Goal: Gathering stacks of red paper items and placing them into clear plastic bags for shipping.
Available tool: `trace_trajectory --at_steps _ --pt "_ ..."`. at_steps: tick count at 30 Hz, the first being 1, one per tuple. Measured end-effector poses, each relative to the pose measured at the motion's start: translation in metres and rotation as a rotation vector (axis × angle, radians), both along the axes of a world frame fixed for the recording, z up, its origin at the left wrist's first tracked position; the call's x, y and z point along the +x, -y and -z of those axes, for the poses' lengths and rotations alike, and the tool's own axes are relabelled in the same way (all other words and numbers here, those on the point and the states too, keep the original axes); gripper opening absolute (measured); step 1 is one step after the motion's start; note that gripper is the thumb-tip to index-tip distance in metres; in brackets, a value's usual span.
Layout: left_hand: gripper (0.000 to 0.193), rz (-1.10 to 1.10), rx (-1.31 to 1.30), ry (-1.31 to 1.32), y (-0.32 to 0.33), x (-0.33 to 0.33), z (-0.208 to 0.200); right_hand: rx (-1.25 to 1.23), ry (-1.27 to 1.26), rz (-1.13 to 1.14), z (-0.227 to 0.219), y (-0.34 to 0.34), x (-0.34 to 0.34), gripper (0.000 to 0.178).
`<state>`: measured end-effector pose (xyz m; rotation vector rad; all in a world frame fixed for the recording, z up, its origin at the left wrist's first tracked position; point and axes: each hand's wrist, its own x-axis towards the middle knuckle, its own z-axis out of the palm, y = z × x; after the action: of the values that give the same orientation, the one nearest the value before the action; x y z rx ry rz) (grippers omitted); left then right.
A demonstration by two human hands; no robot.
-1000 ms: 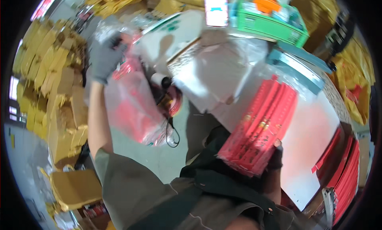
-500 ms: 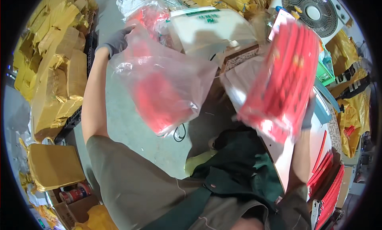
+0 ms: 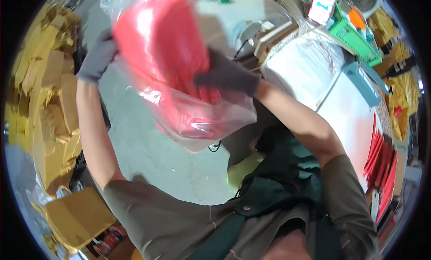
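Clear plastic bag (image 3: pixel 197 107) filled with a stack of red sheets (image 3: pixel 166 48) sits high in the frame, around twelve o'clock, held up in front of the person between both gloved hands. The bag bulges toward the camera and its lower end sags down toward the middle of the picture.

At ten o'clock, the left hand (image 3: pixel 96 57), in a grey glove, has its grip closed on the bag's upper left edge, fingers curled around the plastic. Its bare forearm runs down toward seven o'clock, to a grey-green sleeve.

Near the centre, slightly toward one o'clock, the right hand (image 3: pixel 226 75), also in a dark grey glove, reaches into or against the bag. It looks pressed onto the red stack, but the plastic and blur hide the fingertips, so whether its grip is closed around anything cannot be told.

At two to three o'clock lies a white bench (image 3: pixel 345 107). On its far end stands a green plastic crate (image 3: pixel 357 37). More red sheets (image 3: pixel 381 161) are stacked along the bench's edge at four o'clock.

Along the left rim, from nine to seven o'clock, yellow-brown cardboard pieces (image 3: pixel 45 107) are piled up. Grey concrete floor (image 3: pixel 148 161) shows beneath the bag.
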<state>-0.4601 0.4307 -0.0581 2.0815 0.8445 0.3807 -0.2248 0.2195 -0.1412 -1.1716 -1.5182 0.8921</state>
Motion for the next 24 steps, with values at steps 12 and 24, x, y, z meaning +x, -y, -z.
trace_trajectory --at_steps 12,24 --pt "0.047 -0.278 0.471 0.235 0.151 0.010 -0.015 -0.244 0.566 -0.143 0.162 -0.013 -0.034 0.043" --pt "0.053 0.750 -0.055 0.375 0.337 0.228 -0.017 -0.126 0.293 0.675 -0.028 0.308 0.293 0.048"
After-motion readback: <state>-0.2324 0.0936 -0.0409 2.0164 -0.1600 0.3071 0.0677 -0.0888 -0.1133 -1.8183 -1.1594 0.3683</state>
